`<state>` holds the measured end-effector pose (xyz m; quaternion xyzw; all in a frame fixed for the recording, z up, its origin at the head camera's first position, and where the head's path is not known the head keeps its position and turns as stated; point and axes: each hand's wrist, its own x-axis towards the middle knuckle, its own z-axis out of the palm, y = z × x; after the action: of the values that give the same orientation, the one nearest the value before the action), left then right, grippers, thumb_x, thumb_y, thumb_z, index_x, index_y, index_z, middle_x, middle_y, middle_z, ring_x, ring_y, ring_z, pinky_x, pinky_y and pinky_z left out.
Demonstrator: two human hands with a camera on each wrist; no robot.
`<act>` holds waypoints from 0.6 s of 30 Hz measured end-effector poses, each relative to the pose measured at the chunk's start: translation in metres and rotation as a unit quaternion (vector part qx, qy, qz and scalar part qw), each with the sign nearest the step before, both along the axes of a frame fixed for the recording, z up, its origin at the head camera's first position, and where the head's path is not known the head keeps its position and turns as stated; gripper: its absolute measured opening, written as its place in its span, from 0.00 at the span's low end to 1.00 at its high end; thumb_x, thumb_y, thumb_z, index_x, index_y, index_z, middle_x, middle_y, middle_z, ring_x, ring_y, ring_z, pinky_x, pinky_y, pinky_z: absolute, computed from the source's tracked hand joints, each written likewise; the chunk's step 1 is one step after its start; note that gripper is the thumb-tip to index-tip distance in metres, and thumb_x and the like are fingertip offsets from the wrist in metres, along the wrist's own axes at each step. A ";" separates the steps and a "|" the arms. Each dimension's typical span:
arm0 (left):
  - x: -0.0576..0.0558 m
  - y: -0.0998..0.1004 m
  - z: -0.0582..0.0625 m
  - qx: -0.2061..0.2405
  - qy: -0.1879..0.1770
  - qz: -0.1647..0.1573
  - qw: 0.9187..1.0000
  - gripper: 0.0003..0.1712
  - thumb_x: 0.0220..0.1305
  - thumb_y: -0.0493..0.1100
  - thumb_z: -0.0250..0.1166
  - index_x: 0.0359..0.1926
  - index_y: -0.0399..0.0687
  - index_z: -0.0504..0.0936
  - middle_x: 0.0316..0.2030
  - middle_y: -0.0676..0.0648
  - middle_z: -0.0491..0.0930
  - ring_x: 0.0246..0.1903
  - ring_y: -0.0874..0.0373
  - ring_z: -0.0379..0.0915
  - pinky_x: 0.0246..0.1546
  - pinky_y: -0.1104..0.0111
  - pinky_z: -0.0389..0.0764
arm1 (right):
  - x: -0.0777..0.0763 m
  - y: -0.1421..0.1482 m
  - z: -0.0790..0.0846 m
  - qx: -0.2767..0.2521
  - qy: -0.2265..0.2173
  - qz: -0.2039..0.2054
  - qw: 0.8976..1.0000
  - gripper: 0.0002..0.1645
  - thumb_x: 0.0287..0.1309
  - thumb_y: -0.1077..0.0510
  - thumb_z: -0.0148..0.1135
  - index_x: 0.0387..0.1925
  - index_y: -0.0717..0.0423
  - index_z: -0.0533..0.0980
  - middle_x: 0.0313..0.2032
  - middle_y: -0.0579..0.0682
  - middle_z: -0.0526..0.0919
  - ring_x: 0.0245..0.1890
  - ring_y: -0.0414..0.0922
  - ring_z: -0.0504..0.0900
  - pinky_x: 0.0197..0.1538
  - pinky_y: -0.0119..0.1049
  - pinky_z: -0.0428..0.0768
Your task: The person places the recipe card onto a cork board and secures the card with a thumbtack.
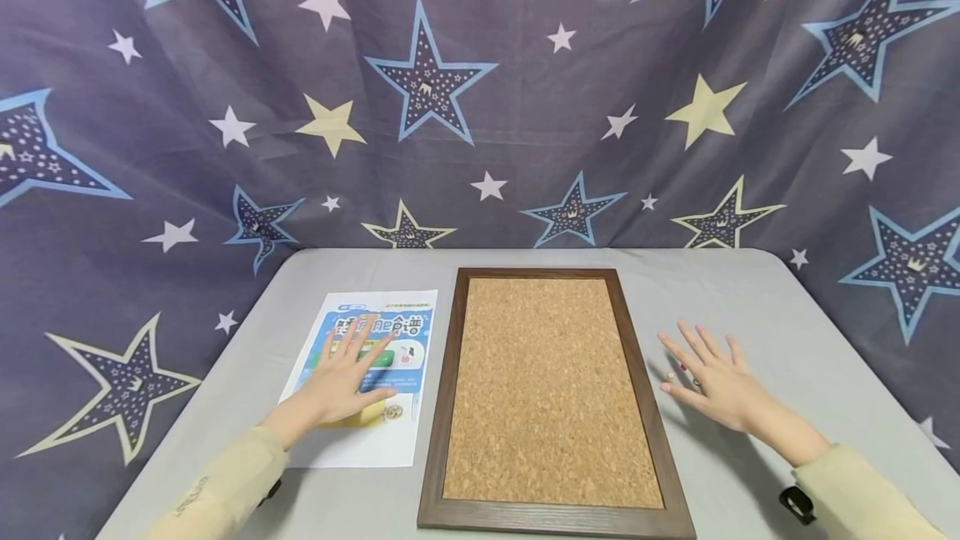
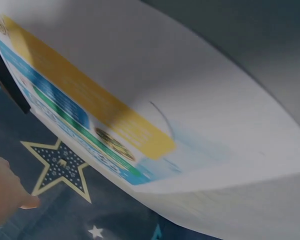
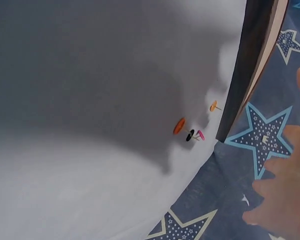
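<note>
My left hand (image 1: 343, 380) spreads its fingers over a printed paper sheet (image 1: 367, 444), blue and yellow with Chinese lettering, and holds nothing. In the left wrist view the sheet (image 2: 105, 100) lies on the table, with the left hand (image 2: 7, 192) at the lower left edge. My right hand (image 1: 723, 390) is also spread, palm down, above several thumbtacks (image 1: 671, 377) at the right of a wood-framed cork board (image 1: 555, 390). The right wrist view shows orange, black and pink thumbtacks (image 3: 179, 126) in the shadow of the right hand (image 3: 285, 185), beside the board's dark frame (image 3: 245, 65).
The grey-white table (image 1: 360, 269) carries the sheet, the board and the tacks. A dark curtain (image 1: 517, 107) with star prints hangs behind and along both sides. Black straps (image 1: 797, 505) sit around the wrists near the pale sleeves (image 1: 862, 494).
</note>
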<state>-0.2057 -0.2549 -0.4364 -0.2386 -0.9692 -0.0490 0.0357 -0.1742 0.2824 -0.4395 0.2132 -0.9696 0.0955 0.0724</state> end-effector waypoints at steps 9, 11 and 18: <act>0.010 -0.025 0.001 0.027 0.020 0.025 0.999 0.46 0.53 0.65 0.56 0.68 0.53 0.51 0.67 0.39 0.35 0.65 0.41 0.27 0.59 0.43 0.27 | 0.001 -0.008 -0.005 -0.012 0.007 0.034 0.999 0.39 0.57 0.40 0.50 0.67 0.45 0.52 0.66 0.59 0.50 0.64 0.58 0.49 0.64 0.51 0.30; 0.013 -0.031 0.000 0.036 0.022 0.029 0.999 0.46 0.53 0.64 0.56 0.68 0.53 0.49 0.67 0.38 0.36 0.65 0.40 0.27 0.59 0.43 0.27 | 0.002 -0.010 -0.006 -0.018 0.011 0.043 0.999 0.38 0.56 0.41 0.51 0.66 0.47 0.54 0.65 0.59 0.51 0.64 0.58 0.50 0.65 0.49 0.30; 0.017 -0.048 -0.004 0.067 0.029 0.040 0.996 0.46 0.54 0.61 0.57 0.68 0.54 0.46 0.66 0.34 0.37 0.65 0.39 0.27 0.59 0.44 0.26 | 0.003 -0.013 -0.009 -0.038 0.028 0.073 0.996 0.36 0.55 0.44 0.54 0.62 0.55 0.61 0.63 0.61 0.57 0.62 0.56 0.57 0.66 0.36 0.30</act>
<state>-0.1887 -0.3031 -0.4402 -0.1980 -0.9710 -0.1058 0.0818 -0.1711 0.2695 -0.4482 0.2829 -0.9448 0.1311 0.1003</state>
